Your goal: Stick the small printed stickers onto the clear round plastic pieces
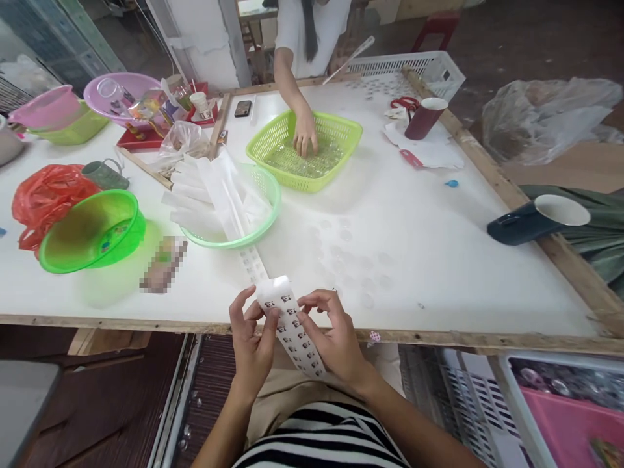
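A white strip of stickers (292, 331) with rows of small dark printed figures bends over near the table edge and hangs toward my lap. My left hand (253, 348) grips its left side, thumb lying on the printed face. At the right edge my right hand (336, 338) pinches with thumb and index finger; whether a single sticker is between the fingertips I cannot make out. The strip's far part runs back to a mint-green basket (273, 221) heaped with white paper strips (214, 188). Small clear discs (346, 257) lie scattered on the white table beyond my right hand.
Across the table, a co-worker's hand (305, 133) reaches into a lime basket (344, 169) of clear pieces. A green bowl (92, 240) and red bag (53, 195) stand left. A dark mug (517, 224) lies tipped by the wooden rim (570, 273) at right.
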`<state>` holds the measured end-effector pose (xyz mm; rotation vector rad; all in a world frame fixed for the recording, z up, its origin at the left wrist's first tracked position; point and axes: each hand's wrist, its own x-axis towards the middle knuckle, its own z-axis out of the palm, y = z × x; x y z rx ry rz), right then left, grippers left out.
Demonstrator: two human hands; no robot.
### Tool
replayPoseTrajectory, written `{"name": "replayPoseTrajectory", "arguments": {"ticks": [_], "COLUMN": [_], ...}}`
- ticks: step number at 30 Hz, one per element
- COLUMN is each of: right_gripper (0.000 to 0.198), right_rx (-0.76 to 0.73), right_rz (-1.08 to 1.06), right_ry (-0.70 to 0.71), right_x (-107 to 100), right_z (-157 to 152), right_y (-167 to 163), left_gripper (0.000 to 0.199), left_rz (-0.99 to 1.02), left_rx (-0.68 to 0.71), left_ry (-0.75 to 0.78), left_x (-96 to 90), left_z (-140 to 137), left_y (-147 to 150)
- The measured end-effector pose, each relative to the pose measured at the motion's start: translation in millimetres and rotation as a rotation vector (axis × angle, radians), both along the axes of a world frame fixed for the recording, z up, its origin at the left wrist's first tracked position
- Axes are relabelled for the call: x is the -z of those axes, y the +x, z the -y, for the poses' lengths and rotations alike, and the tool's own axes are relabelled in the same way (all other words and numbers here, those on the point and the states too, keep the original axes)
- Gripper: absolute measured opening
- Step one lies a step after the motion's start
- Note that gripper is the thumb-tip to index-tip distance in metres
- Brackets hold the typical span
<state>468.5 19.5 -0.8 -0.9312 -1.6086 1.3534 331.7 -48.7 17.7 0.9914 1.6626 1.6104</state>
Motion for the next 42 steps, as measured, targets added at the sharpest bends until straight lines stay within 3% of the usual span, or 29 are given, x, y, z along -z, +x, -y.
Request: {"name": "replayPoseTrajectory", "arguments": {"ticks": [3,5,9,12,16,20,27,29,32,36,42], "right_gripper": [0.036,0.031,0.013,0.003,0.019,0.018,0.009,0.009,0.007,0.048,0.040], "right_rx": [0.004,-0.037,-0.048,-0.072,-0.154,-0.180,-0.057,-0.020,0.067,-0.049,-0.070], "right_rz": [0.032,0.094,0.163,0.232,0.316,0.327,0.268,0.209,0.112,0.060,-0.076], "right_ry": [0.314,0.386,0.280,0.207,0.181,0.201,0.369,0.338,0.172,-0.068,-0.135], "right_x": [-10.3,-16.0,-17.4,-12.7,-8.6,-7.1,-5.4,-6.8,-10.1,-14.2,-14.6], "right_z": [-9.0,-16.3,-23.8,-25.0,-28.3,-30.5,-27.7,-27.2,-27.4,-26.6,-20.9], "right_y": [5.1,7.2,7.9,8.1,10.8,13.8,19.9,21.2,19.6,12.7,13.9], "left_gripper": [0.046,0.037,0.016,0.017,0.024,0.028,0.029,0.030,0.030,0.028,0.027], "left_rz": [-0.194,-0.295,-0.249,-0.142,-0.061,-0.037,-0.029,-0.047,-0.106,-0.217,-0.252], "left_rx": [0.115,0.170,0.147,0.100,0.078,0.081,0.083,0.073,0.078,0.166,0.207], "left_ry": [-0.016,-0.060,-0.156,-0.229,-0.296,-0.303,-0.328,-0.330,-0.326,-0.317,-0.348], "left_x": [1.0,-0.9,-5.0,-4.2,-1.9,-2.0,-0.9,-0.7,-0.1,1.5,2.9], "left_z": [0.6,-0.7,-4.6,-6.9,-9.5,-12.2,-11.3,-10.5,-9.5,-8.4,-9.7], "left_y": [-4.3,-7.2,-7.6,-4.7,-0.1,1.6,0.7,1.4,2.9,6.0,10.0]}}
